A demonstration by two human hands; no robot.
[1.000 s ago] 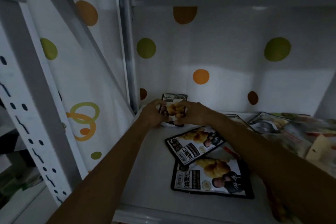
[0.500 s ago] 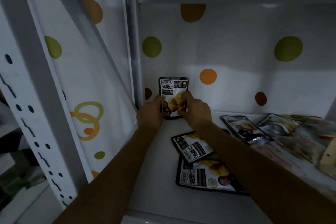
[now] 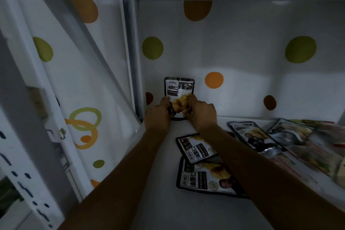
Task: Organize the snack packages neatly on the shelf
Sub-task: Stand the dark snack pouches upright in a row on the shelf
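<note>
A black-and-white chestnut snack pouch (image 3: 178,89) stands upright against the back wall in the shelf's far left corner. My left hand (image 3: 158,115) grips its lower left edge and my right hand (image 3: 200,113) grips its lower right side. Two matching pouches lie flat on the shelf floor under my right forearm, one (image 3: 196,150) overlapping the other (image 3: 203,178). A further dark pouch (image 3: 250,136) lies flat to the right.
The white shelf floor (image 3: 160,183) has bare room at the front left. Several mixed snack packages (image 3: 308,145) are heaped at the right. A dotted white back wall (image 3: 242,52) and a slanted metal brace (image 3: 97,52) on the left bound the space.
The pouch went from lying low in my hands to standing upright against the back wall. Both hands stayed on its lower edges.
</note>
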